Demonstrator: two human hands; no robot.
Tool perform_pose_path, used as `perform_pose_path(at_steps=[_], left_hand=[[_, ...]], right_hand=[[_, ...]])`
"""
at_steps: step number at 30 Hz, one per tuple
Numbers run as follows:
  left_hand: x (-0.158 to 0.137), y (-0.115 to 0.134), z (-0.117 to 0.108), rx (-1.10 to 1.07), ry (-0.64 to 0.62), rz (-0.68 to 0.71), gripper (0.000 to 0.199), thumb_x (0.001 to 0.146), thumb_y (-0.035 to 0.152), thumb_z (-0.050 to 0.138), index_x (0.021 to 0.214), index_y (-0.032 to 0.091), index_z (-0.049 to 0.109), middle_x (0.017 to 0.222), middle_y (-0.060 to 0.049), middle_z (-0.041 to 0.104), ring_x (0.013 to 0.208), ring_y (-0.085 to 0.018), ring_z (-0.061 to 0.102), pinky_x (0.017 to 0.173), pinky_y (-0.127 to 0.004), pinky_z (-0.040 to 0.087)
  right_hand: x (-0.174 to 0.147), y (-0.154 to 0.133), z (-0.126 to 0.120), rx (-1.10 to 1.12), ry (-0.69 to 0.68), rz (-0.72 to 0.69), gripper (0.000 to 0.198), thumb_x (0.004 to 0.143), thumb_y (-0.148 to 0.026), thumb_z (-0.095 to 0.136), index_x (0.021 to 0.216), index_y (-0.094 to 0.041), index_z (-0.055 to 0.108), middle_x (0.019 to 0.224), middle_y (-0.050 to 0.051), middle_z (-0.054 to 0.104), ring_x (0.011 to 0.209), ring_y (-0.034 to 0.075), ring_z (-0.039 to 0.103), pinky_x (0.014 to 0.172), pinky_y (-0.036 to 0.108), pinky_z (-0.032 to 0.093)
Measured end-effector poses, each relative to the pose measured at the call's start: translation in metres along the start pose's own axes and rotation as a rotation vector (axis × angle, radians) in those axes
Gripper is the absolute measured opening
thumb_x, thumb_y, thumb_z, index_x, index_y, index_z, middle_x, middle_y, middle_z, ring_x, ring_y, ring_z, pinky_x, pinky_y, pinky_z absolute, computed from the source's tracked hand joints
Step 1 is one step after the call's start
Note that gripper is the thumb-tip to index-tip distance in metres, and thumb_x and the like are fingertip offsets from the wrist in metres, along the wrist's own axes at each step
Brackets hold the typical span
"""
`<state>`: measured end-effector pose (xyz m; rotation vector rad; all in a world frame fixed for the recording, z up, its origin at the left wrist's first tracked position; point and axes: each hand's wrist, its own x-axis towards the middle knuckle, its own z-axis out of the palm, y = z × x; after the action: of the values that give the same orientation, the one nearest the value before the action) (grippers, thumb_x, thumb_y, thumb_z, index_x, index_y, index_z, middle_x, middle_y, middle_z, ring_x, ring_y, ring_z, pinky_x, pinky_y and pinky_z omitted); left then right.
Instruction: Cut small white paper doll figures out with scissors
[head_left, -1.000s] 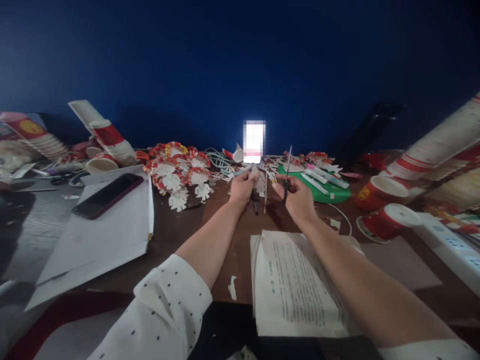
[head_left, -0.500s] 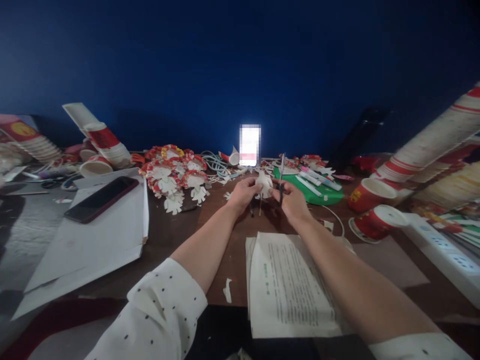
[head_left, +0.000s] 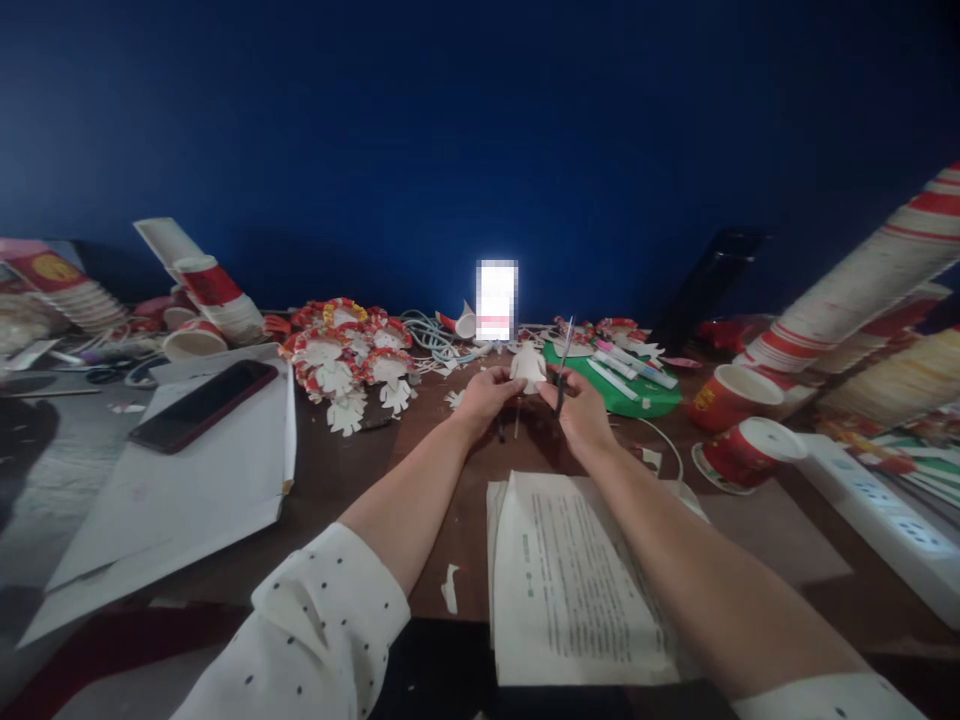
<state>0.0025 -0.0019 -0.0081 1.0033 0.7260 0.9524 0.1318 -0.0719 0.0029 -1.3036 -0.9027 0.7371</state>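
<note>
A small white paper cutout (head_left: 529,368) is held up over the table between my two hands. My left hand (head_left: 491,398) pinches its left edge, fingers closed. My right hand (head_left: 581,405) is closed around a pair of scissors (head_left: 561,380), whose blades point upward, and its fingertips also touch the cutout's right edge. Below the hands, dark and thin stick-like items lie on the table, too small to name. To the left sits a pile of red-rimmed paper figures (head_left: 346,360) with white cut shapes.
An open book (head_left: 585,580) lies in front of me. Left, a phone (head_left: 202,405) rests on white board (head_left: 247,480). Markers (head_left: 622,365) lie on a green sheet (head_left: 660,400). Red paper cups (head_left: 754,450) and a power strip (head_left: 892,530) stand right; a lit screen (head_left: 496,300) is behind.
Both hands stay around the cutout with little movement. The cutout's visible outline has turned slightly. The whole view has shifted a little.
</note>
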Motion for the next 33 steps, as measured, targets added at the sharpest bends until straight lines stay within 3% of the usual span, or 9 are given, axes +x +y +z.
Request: perform_pose_path(at_steps=[5, 12, 26, 29, 33], left_hand=[[-0.003, 0.003, 0.001, -0.092, 0.017, -0.001, 0.024, 0.067, 0.018, 0.086, 0.079, 0.012, 0.067, 0.070, -0.001, 0.067, 0.063, -0.010, 0.061, 0.068, -0.024, 0.051], [-0.004, 0.004, 0.001, -0.154, -0.005, -0.011, 0.024, 0.064, 0.015, 0.087, 0.081, 0.010, 0.071, 0.078, -0.002, 0.070, 0.068, -0.010, 0.062, 0.072, -0.025, 0.051], [-0.004, 0.000, 0.001, -0.043, -0.057, -0.029, 0.035, 0.064, 0.016, 0.088, 0.094, 0.011, 0.071, 0.082, -0.005, 0.075, 0.070, -0.013, 0.068, 0.078, -0.029, 0.056], [-0.005, 0.000, 0.000, -0.026, -0.049, -0.009, 0.039, 0.064, 0.021, 0.089, 0.097, 0.010, 0.072, 0.083, -0.006, 0.075, 0.072, -0.015, 0.070, 0.078, -0.029, 0.057], [-0.007, 0.000, 0.002, -0.026, -0.003, -0.013, 0.035, 0.064, 0.021, 0.089, 0.092, 0.010, 0.071, 0.080, -0.006, 0.074, 0.069, -0.014, 0.069, 0.075, -0.028, 0.057]], right_hand=[[-0.001, 0.004, -0.002, 0.027, -0.041, 0.018, 0.064, 0.061, -0.048, 0.086, 0.115, -0.019, 0.070, 0.085, 0.002, 0.074, 0.077, 0.020, 0.067, 0.071, 0.031, 0.050], [-0.001, 0.008, -0.003, 0.046, -0.012, -0.012, 0.057, 0.063, -0.044, 0.086, 0.111, -0.018, 0.071, 0.093, 0.004, 0.076, 0.080, 0.019, 0.067, 0.075, 0.032, 0.052], [0.002, 0.007, -0.002, 0.001, 0.073, 0.003, 0.056, 0.064, -0.045, 0.082, 0.111, -0.016, 0.070, 0.089, 0.006, 0.076, 0.079, 0.020, 0.069, 0.071, 0.032, 0.053], [-0.003, 0.006, 0.001, -0.055, 0.031, -0.034, 0.053, 0.067, -0.044, 0.079, 0.111, -0.017, 0.070, 0.095, 0.007, 0.076, 0.084, 0.021, 0.070, 0.075, 0.033, 0.055], [-0.012, 0.005, 0.002, -0.010, -0.035, 0.018, 0.058, 0.066, -0.047, 0.079, 0.113, -0.016, 0.067, 0.098, 0.009, 0.076, 0.086, 0.023, 0.071, 0.077, 0.035, 0.055]])
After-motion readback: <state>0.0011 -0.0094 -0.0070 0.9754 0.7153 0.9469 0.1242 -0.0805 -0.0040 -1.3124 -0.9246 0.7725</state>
